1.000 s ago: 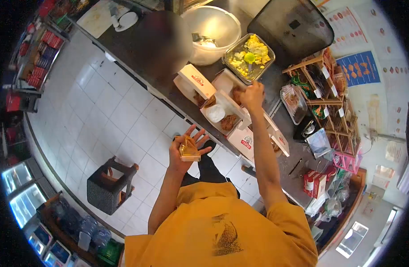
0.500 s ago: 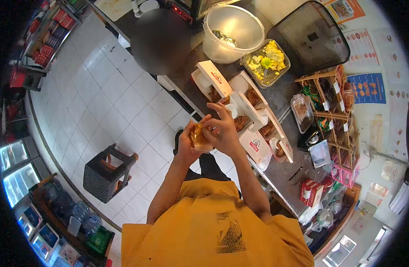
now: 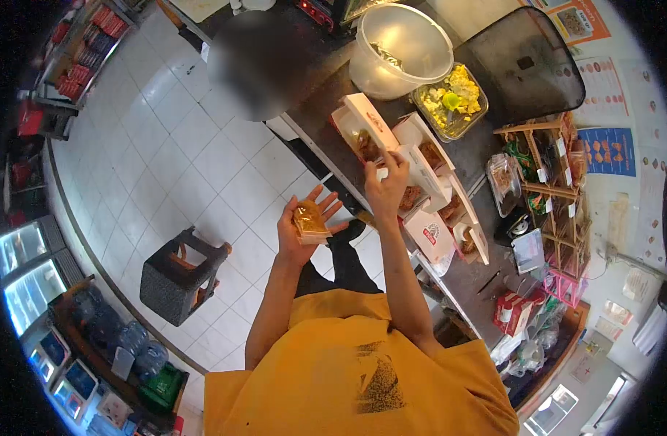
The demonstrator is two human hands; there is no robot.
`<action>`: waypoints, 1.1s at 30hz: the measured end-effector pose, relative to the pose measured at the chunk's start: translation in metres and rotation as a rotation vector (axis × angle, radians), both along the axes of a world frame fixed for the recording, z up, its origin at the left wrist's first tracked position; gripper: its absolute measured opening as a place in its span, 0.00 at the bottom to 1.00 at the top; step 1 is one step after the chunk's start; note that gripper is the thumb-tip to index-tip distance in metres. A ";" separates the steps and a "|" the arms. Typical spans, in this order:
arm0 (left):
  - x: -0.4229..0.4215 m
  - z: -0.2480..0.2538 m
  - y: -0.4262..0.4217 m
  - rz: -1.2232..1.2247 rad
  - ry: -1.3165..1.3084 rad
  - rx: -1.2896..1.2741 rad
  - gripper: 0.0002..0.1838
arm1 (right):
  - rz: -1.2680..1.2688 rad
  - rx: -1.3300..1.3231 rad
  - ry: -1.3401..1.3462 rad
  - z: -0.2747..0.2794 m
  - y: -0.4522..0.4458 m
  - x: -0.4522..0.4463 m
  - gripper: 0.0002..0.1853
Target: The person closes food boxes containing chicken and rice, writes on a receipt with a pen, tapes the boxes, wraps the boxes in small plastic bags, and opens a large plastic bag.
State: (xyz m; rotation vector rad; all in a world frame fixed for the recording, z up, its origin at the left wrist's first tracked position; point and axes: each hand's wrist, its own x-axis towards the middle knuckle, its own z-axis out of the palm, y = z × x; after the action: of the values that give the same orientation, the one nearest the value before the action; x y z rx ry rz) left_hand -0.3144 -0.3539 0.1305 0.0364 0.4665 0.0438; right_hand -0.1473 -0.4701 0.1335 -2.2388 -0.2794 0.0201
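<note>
STEP: our right grip [image 3: 384, 190] reaches among the open food boxes [image 3: 370, 116] on the table [image 3: 461, 287] | RIGHT: fingers bunched, any hold we cannot tell | LEFT: our left grip [image 3: 295, 247] faces palm-up, fingers spread, amber packet [image 3: 309, 218] resting there | NEXT: calls for keeping clear of raised lids

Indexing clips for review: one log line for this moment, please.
left hand: spread, amber packet on palm; right hand: at open food boxes, grip unclear; tub: yellow food
</note>
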 end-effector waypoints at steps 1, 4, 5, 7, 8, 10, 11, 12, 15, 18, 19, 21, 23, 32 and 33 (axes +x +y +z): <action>0.005 0.006 0.000 -0.021 -0.023 0.002 0.35 | 0.133 0.049 0.062 0.013 -0.006 -0.013 0.18; 0.021 0.005 -0.008 -0.098 -0.031 0.040 0.37 | 0.506 0.117 0.156 0.064 -0.019 -0.047 0.15; 0.027 0.003 -0.013 -0.127 -0.027 0.060 0.37 | 0.488 0.104 0.121 0.064 -0.023 -0.054 0.13; 0.034 0.006 -0.022 -0.213 -0.061 0.056 0.38 | 0.443 0.078 0.052 0.061 -0.031 -0.063 0.10; 0.037 0.008 -0.027 -0.259 -0.077 0.056 0.39 | 0.399 0.100 0.081 0.059 -0.037 -0.063 0.09; 0.045 0.009 -0.037 -0.322 -0.097 0.067 0.41 | 0.308 0.152 0.143 0.055 -0.051 -0.063 0.07; 0.047 0.009 -0.043 -0.355 -0.104 0.073 0.42 | 0.310 0.121 0.111 0.053 -0.061 -0.063 0.08; 0.049 0.010 -0.048 -0.385 -0.110 0.078 0.43 | 0.255 0.125 0.094 0.054 -0.069 -0.062 0.08; 0.054 0.014 -0.064 -0.488 -0.091 0.071 0.45 | 0.096 0.078 0.061 0.073 -0.088 -0.062 0.10; 0.063 0.025 -0.081 -0.591 -0.029 0.077 0.46 | 0.102 0.009 0.018 0.060 -0.113 -0.065 0.09; 0.064 0.022 -0.084 -0.605 -0.071 0.024 0.47 | 0.071 0.020 0.019 0.059 -0.118 -0.066 0.09; 0.066 0.022 -0.090 -0.623 -0.150 -0.088 0.48 | 0.018 0.038 0.023 0.060 -0.129 -0.067 0.08; 0.070 0.036 -0.102 -0.669 -0.091 -0.033 0.46 | -0.030 0.248 0.117 0.066 -0.147 -0.071 0.06; 0.071 -0.024 -0.144 -0.893 -0.017 0.061 0.46 | -0.518 0.650 0.484 0.094 -0.301 -0.151 0.04; 0.076 -0.029 -0.154 -0.912 -0.004 0.126 0.45 | -0.575 0.656 0.507 0.090 -0.312 -0.165 0.05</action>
State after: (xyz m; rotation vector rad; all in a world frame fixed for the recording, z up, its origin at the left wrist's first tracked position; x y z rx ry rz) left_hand -0.2383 -0.5077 0.1016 0.3684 0.4087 -0.8223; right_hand -0.3127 -0.7824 0.2236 -1.5210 0.5606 0.1605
